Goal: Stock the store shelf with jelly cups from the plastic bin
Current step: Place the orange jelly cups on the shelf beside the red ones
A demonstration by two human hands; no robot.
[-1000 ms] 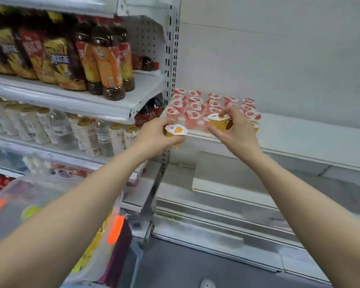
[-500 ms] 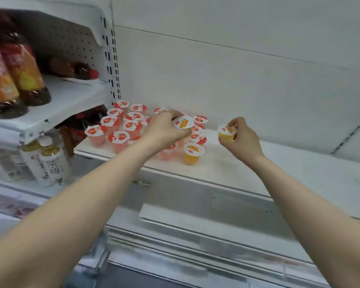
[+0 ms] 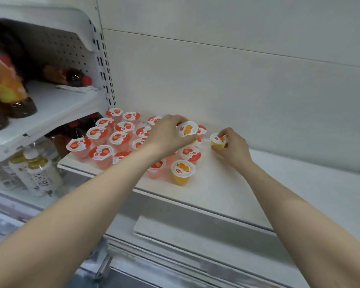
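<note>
Nearest: white shelf (image 3: pixel 227 196), its front lip toward the viewer, both forearms reaching over it.

- **Standing orange jelly cup (image 3: pixel 183 172):** upright on the shelf near the front, just right of the red-lidded jelly cups (image 3: pixel 104 140), which stand in rows toward the left end.
- **Left hand (image 3: pixel 164 136):** fingers curled round a second orange cup (image 3: pixel 187 130), held above the red rows with its lid tilted toward the camera.
- **Right hand (image 3: pixel 234 148):** fingertips pinching a third orange cup (image 3: pixel 218 140), low over bare shelf. Whether its base touches cannot be told.
- **Handling, as a judgement:** light, thin-walled plastic with a peel lid that likely dents easily. Take it by the side wall under the rim, not by the lid.
- **Plastic bin:** not in view.
- **Farthest:** back panel (image 3: pixel 237 80), plain white.
</note>
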